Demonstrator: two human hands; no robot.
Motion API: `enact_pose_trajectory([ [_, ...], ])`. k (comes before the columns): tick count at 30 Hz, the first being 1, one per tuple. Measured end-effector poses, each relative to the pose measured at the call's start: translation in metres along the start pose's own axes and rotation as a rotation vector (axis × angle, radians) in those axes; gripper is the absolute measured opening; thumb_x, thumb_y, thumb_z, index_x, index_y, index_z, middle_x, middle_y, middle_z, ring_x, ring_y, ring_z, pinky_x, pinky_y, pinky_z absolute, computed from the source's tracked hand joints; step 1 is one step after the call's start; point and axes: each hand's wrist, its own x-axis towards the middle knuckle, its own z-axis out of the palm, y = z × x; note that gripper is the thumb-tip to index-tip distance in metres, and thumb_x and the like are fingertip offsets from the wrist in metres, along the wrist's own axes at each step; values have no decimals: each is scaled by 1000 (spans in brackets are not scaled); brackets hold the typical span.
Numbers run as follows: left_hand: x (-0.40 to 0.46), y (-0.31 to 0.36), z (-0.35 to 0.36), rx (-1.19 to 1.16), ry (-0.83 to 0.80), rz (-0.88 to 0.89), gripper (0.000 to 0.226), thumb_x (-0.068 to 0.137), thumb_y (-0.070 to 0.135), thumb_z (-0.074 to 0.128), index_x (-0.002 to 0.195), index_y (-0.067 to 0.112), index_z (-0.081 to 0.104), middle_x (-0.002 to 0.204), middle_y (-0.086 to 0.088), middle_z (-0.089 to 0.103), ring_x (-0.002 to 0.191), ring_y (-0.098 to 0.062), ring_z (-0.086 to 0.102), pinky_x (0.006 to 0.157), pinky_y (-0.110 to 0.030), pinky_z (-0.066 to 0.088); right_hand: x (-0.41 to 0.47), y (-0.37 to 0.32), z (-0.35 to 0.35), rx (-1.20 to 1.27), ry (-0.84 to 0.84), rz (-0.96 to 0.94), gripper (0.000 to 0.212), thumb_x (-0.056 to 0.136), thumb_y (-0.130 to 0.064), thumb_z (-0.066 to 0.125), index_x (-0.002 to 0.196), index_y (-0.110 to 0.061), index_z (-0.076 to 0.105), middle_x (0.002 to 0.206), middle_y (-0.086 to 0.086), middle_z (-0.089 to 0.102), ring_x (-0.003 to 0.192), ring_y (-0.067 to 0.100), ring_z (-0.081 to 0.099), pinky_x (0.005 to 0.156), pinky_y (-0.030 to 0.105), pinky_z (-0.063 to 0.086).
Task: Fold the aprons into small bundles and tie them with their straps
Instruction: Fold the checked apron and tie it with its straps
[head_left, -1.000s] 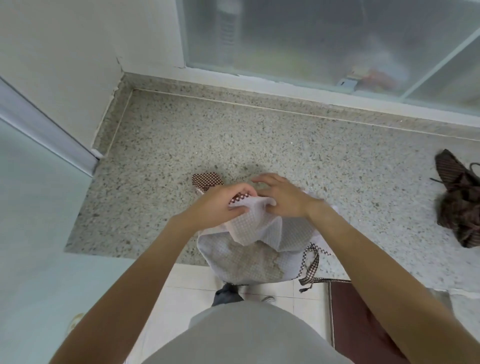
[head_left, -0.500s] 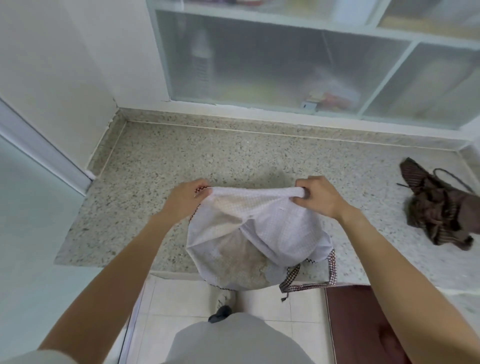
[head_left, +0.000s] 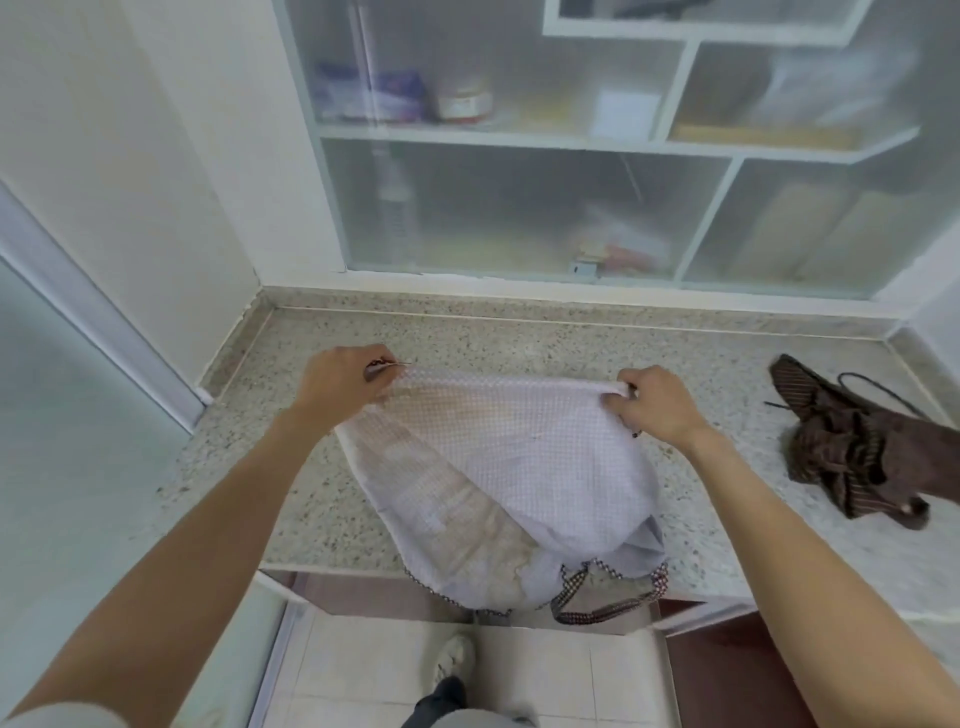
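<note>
Pinching the top corners of the thin, floppy white checked cotton apron (head_left: 519, 457) with left hand (head_left: 340, 384) and right hand (head_left: 652, 408), stretched over the speckled stone counter (head_left: 519, 338), feels light and best held by the hem.

One head-worn camera looks steeply down, close over the countertop (head_left: 467, 332)
</note>
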Motion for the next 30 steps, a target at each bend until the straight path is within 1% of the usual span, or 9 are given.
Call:
enact_pose_trajectory([
  [3,2,6,-24,7,176,79,36,86,50,49,88,20,68,65,-4,68,59,-26,65,53,-34,53,-14,-22,-25,858,50,35,19,88,-20,61,77,-15,48,70,-1,54,63,12,54,59,25,39],
  [5,3,11,-39,20,280,135,40,85,50,43,86,18,67,59,-5,66,53,-27,63,48,-33,51,-18,-31,-38,1112,18,45,10,92,-20,55,88,-16,48,81,-3,58,73,9,58,67,24,42],
  [7,3,15,-48,77,358,187,41,82,44,41,84,15,69,54,-6,63,47,-28,62,45,-29,46,-13,-32,-40,918,92,3,13,95,-20,47,84,-15,44,78,-3,50,70,9,49,66,26,36],
  [9,8,14,-49,146,373,214,37,80,39,43,82,15,70,53,-4,63,45,-27,61,45,-27,45,0,-25,-34,515,210,-74,13,94,-19,46,83,-12,44,74,1,48,68,16,43,65,32,32],
  [11,18,5,-42,174,317,189,28,80,34,50,85,15,70,61,-5,67,52,-27,64,48,-31,48,16,-14,-26,85,306,-115,8,91,-19,51,91,-12,49,73,3,52,74,21,43,74,36,32],
  [13,34,-6,-27,215,247,174,22,83,31,54,88,14,67,69,-8,69,59,-29,65,52,-34,49,30,-8,-20,-107,346,-111,10,88,-20,55,96,-14,53,74,1,57,84,24,44,82,38,31],
  [21,102,-50,58,195,89,73,5,82,22,68,83,18,66,84,-1,70,87,-28,62,81,-40,43,104,7,3,-299,420,-13,4,81,-10,61,83,-8,58,86,11,64,91,31,48,76,37,29],
  [25,136,-59,86,184,67,61,6,78,20,71,83,18,69,89,-2,68,92,-29,59,82,-41,42,145,13,15,-331,503,27,5,81,-3,58,77,-4,61,80,16,64,82,34,52,72,39,35],
  [30,180,-64,131,152,3,-51,13,82,19,66,94,16,69,100,-8,64,96,-31,58,86,-41,38,196,17,54,-385,457,82,22,76,6,56,95,-2,62,94,20,61,83,36,53,71,42,41],
])
